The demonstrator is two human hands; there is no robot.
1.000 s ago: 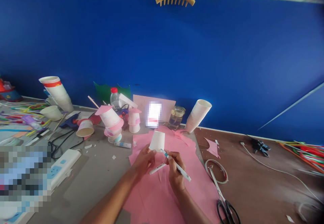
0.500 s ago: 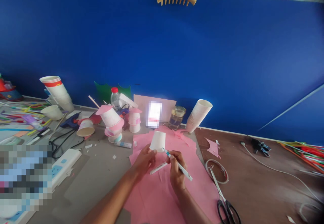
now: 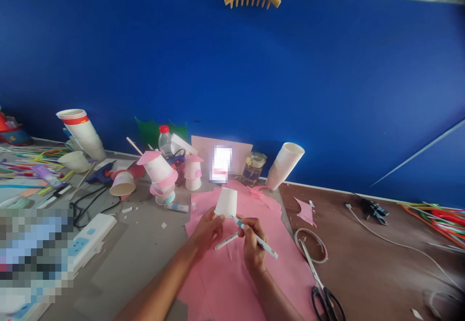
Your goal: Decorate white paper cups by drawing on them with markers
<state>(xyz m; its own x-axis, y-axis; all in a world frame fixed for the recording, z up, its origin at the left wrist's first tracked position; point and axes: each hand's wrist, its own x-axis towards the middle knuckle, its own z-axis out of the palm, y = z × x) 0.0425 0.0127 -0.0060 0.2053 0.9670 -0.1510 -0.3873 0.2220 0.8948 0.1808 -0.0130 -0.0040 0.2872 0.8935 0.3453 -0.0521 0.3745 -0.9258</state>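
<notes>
White paper cup (image 3: 226, 201), one: inverted, over pink paper (image 3: 232, 282) on the bench (image 3: 119, 263); left hand (image 3: 207, 229), fingers closed on its lower edge. White marker (image 3: 268, 250), one: right hand (image 3: 254, 246), fingers clamped round it, tip at the cup's lower rim. Second pen (image 3: 224, 242): lying between the hands.

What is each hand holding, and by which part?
The left hand holds the white cup at its lower left edge; the right hand holds the blue-banded marker by its barrel, just behind the band.
</notes>
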